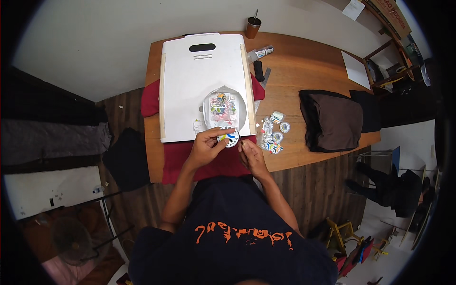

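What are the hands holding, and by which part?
Left hand: a round patterned piece, by its upper-left side. Right hand: a thin dark thing, its held part hidden.

bare left hand (207, 148): curled, thumb opposed | bare right hand (253, 158): pinching | bare forearms (177, 201): angled inward

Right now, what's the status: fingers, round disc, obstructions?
Left fingers gripping round patterned disc; right fingers pinching slim dark item by its rim; colourful pieces just beyond, nothing visibly blocking.
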Tool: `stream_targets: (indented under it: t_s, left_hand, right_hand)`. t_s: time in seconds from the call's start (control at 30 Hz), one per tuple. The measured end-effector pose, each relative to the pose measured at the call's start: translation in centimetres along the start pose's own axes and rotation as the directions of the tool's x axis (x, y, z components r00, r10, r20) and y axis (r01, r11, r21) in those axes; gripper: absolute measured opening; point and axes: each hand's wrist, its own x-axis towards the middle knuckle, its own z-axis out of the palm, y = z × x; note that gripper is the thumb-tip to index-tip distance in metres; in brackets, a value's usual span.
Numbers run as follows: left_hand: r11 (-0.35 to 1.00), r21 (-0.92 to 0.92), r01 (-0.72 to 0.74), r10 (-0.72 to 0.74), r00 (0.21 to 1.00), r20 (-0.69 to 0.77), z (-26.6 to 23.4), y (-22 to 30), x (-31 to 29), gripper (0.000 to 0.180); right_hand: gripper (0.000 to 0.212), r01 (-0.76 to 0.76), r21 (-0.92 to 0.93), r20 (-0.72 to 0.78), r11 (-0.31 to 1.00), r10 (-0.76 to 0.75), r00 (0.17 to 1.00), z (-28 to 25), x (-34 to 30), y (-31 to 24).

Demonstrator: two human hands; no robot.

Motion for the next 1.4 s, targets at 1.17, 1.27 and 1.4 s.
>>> stream_targets:
  t_s: [1.17,1.27,1.4]
  left_hand:
    - [0.998,0.01,0.056,-0.056,0.998,0.0,-0.7,-0.9,-0.3,0.027]
    - [0.998,0.005,0.057,-0.057,0.998,-0.003,-0.7,-0.8,-0.3,0.027]
    - [0.999,0.013,0.039,-0.039,0.999,0.002,-0.7,-0.8,-0.2,0.027]
  right_hand:
    - [0.029,-0.009,-0.014,0.024,1.0,0.009,1.0,0.1,0.0,-0.2]
    - [0.029,0.0,-0.029,0.024,1.0,0.001,1.0,0.2,-0.1,-0.6]
    - [0.029,-0.009,-0.028,0.032,1.0,0.01,0.999,0.1,-0.1,-0.4]
